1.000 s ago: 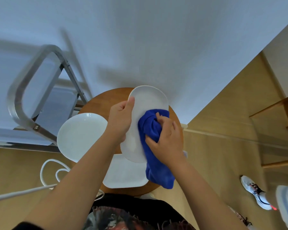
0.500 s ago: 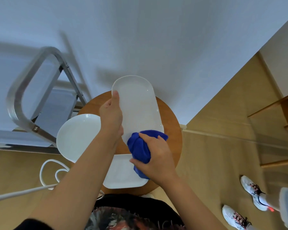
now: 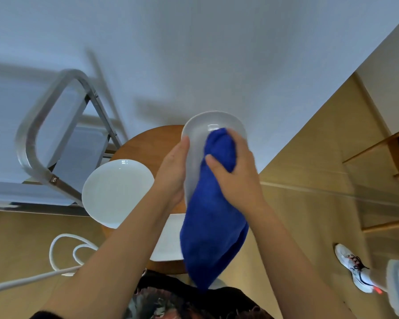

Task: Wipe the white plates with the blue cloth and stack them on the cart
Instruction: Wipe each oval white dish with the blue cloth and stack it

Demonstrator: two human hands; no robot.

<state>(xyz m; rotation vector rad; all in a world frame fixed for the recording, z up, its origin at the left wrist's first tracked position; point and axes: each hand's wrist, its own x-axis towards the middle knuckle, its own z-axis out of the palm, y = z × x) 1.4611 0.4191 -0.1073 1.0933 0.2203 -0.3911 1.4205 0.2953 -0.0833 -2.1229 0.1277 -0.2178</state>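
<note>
Head view, looking down: the left hand (image 3: 173,173) grips the left rim of a white oblong ceramic plate (image 3: 213,122), thumb laid along the edge and fingers hidden behind it, holding the plate tilted up above the far edge of a round brown wooden table (image 3: 148,143). The right hand (image 3: 237,178) has its fingers curled round a bunched deep-blue terry cloth (image 3: 213,217), pressing it against the plate's face; the loose part of the cloth hangs down past the near edge of the table. A round white plate (image 3: 116,192) lies at the table's left edge, overhanging it, and a white rectangular plate (image 3: 168,240) lies at the near edge, partly hidden by forearm and cloth. A silver metal cart (image 3: 53,134) stands just beside the table on its left. A white cable (image 3: 65,256) loops on the wooden floor.
</note>
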